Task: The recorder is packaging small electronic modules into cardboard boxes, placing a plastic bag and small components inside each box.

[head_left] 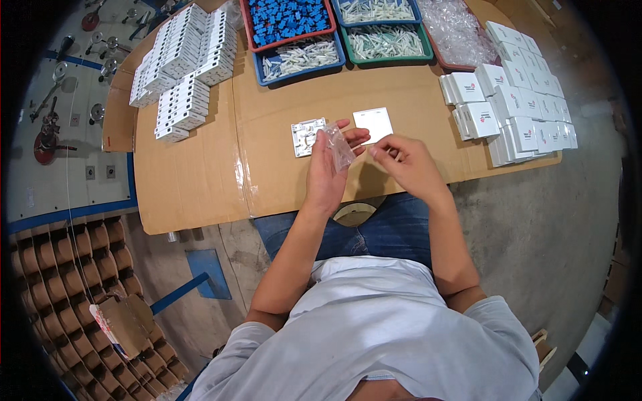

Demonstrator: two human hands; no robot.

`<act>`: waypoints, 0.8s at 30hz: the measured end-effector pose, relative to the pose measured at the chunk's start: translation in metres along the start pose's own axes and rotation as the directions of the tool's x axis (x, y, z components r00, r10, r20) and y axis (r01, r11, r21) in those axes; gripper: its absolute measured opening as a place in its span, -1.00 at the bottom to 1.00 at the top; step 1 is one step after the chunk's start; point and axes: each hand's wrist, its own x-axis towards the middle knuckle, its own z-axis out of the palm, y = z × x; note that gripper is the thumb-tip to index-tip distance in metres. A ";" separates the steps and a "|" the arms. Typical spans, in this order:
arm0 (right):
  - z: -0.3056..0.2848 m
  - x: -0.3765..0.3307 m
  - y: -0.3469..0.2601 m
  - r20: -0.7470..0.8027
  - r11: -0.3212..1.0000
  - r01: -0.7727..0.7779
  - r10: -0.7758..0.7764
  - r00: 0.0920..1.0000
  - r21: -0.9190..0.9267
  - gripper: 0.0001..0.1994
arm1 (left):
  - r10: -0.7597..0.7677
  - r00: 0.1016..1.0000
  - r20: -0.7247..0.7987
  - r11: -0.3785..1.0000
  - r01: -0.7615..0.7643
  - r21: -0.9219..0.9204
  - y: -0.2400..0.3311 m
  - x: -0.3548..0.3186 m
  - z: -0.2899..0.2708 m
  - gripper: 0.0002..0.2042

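Presumably for easy access, my left hand [324, 175] cradles a clear bag [342, 152]; my right hand's [409, 164] fingers pinch narrowly, contents unclear.

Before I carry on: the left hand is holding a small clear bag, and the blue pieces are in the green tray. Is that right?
Not quite: the tray colour is wrong. The head view shows the blue pieces in the red tray. The left hand is holding a small clear bag, as you said.
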 end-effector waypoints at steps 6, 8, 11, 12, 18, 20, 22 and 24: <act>0.031 -0.005 0.006 0.506 0.677 -0.518 0.242 0.828 0.523 -0.73 | 0.118 0.993 0.029 0.984 -0.121 0.129 0.005 -0.002 0.003 -0.34; 0.041 -0.009 0.006 0.546 0.559 -0.542 0.180 0.818 0.628 -0.73 | 0.130 0.991 0.025 0.982 -0.132 0.132 0.005 -0.003 0.005 -0.33; 0.050 -0.008 0.007 0.514 0.470 -0.561 0.238 0.824 0.681 -0.77 | 0.147 0.989 0.028 0.975 -0.149 0.164 0.006 -0.004 0.005 -0.30; 0.052 -0.007 0.008 0.513 0.406 -0.571 0.253 0.820 0.713 -0.78 | 0.150 0.988 0.036 0.969 -0.154 0.192 0.006 -0.004 0.005 -0.28; 0.060 -0.010 0.004 0.554 0.277 -0.603 0.240 0.797 0.748 -0.83 | 0.126 0.990 0.055 0.962 -0.136 0.236 0.006 -0.003 -0.002 -0.30; 0.060 -0.009 0.002 0.542 0.290 -0.594 0.243 0.804 0.751 -0.85 | 0.131 0.990 0.049 0.966 -0.139 0.218 0.007 0.000 -0.008 -0.32; 0.059 -0.009 0.002 0.529 0.304 -0.583 0.246 0.812 0.753 -0.86 | 0.137 0.990 0.044 0.969 -0.143 0.200 0.010 0.001 -0.008 -0.33; 0.059 -0.009 0.006 0.509 0.376 -0.566 0.247 0.824 0.734 -0.85 | 0.126 0.992 0.014 0.983 -0.126 0.130 0.014 0.000 -0.006 -0.35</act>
